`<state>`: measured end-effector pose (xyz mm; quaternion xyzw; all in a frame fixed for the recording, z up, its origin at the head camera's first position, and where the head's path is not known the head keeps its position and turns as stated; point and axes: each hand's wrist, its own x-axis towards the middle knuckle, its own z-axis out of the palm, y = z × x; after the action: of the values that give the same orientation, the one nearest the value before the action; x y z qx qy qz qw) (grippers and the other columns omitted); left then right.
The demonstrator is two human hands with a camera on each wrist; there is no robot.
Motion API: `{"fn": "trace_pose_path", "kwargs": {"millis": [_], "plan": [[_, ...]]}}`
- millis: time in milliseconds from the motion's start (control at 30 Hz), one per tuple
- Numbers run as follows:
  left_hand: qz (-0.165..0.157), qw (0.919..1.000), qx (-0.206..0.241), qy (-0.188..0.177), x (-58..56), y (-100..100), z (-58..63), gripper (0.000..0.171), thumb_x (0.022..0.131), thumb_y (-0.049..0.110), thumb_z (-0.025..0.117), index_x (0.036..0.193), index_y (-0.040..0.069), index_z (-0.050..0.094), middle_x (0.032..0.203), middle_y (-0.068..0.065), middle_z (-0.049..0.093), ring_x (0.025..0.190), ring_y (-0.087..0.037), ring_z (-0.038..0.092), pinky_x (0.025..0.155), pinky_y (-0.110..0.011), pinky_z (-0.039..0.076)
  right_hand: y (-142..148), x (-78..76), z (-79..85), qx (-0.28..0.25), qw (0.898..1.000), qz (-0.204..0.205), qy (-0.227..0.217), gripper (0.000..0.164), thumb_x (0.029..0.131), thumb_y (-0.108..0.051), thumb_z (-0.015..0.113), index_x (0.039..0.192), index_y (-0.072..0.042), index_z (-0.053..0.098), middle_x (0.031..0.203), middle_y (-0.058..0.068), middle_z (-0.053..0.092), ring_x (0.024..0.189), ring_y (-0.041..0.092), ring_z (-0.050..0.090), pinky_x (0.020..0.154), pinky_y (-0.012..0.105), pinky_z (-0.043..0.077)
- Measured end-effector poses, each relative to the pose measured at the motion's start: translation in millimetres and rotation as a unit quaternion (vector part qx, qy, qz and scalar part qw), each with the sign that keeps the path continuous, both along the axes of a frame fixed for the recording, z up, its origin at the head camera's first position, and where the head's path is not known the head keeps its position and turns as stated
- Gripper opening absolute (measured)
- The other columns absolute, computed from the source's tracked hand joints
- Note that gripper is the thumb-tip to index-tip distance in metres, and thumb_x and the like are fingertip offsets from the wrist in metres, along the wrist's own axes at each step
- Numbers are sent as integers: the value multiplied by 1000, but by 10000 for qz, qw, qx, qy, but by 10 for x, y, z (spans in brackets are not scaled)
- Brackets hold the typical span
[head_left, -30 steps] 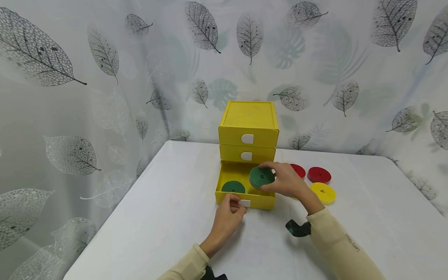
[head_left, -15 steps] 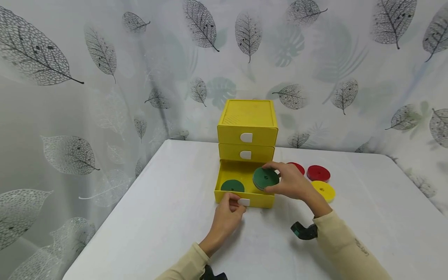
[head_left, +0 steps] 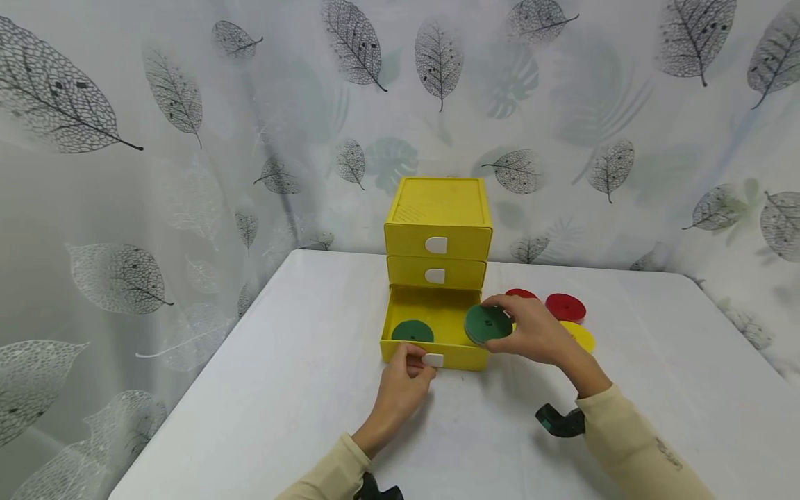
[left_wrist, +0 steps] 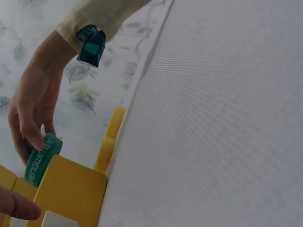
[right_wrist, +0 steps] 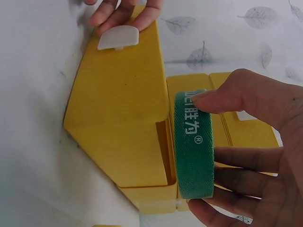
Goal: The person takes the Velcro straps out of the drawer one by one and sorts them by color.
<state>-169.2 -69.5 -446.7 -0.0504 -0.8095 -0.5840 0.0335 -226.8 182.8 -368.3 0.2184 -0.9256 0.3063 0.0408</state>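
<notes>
My right hand [head_left: 540, 335] grips a green tape roll [head_left: 486, 323] by its rim, above the right side of the pulled-out bottom drawer [head_left: 464, 357]. White lettering shows on the roll's woven outer face in the right wrist view. Curled fingers of my left hand [head_left: 398, 392] hold the drawer's white handle [head_left: 432, 360] from its left side. Another green tape roll [head_left: 412, 331] lies inside the drawer at the left, partly hidden by the drawer front.
Two closed drawers of the yellow drawer cabinet [head_left: 440, 201] stand above. On the white table to the right lie red rolls [head_left: 565, 306] and a yellow roll [head_left: 578, 336], partly behind my right hand. A leaf-patterned curtain [head_left: 300, 125] hangs behind the table.
My right hand has moved right with the green tape roll, from over the drawer's inside to its right edge. My left hand stays at the handle.
</notes>
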Motion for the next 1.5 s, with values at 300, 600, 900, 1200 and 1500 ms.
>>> {"fn": "trace_pose_path", "kwargs": {"millis": [300, 600, 900, 1200, 1500], "plan": [[0, 10000, -21, 43, -2, -4, -9, 26, 93, 11, 69, 116, 6, 59, 100, -4, 60, 88, -17, 60, 79, -30, 52, 110, 66, -27, -32, 9999, -87, -82, 67, 70, -21, 93, 128, -3, 65, 119, 10, 68, 107, 33, 60, 81, 46, 60], [-19, 10000, -49, 33, 5, -5, -4, 25, 93, 12, 69, 116, 6, 59, 101, -4, 60, 89, -18, 60, 79, -30, 52, 200, 102, -47, 57, 9997, -164, -172, 69, 71, -23, 94, 130, -2, 64, 119, 12, 67, 108, 33, 59, 79, 45, 60], [8, 9999, -75, 76, 11, -17, 7, 25, 94, 11, 69, 115, 5, 59, 100, -4, 60, 88, -19, 60, 77, -29, 52, 261, 147, -38, 111, 9995, -180, -224, 70, 71, -23, 94, 131, -2, 63, 119, 12, 67, 108, 33, 59, 77, 43, 60], [53, 9999, -96, 92, 16, -20, -4, 25, 92, 10, 70, 114, 5, 59, 99, -4, 60, 87, -18, 59, 78, -30, 52, 332, 185, -83, 262, 9988, -225, -361, 77, 72, -29, 93, 135, -1, 60, 123, 14, 65, 110, 33, 59, 78, 44, 60], [101, 9998, -138, 99, 21, -24, 18, 24, 93, 9, 70, 114, 5, 58, 100, -4, 60, 88, -19, 59, 80, -31, 52, 395, 190, -135, 409, 9981, -234, -387, 73, 69, -25, 94, 128, 1, 62, 119, 13, 65, 107, 34, 58, 73, 43, 61]]}}
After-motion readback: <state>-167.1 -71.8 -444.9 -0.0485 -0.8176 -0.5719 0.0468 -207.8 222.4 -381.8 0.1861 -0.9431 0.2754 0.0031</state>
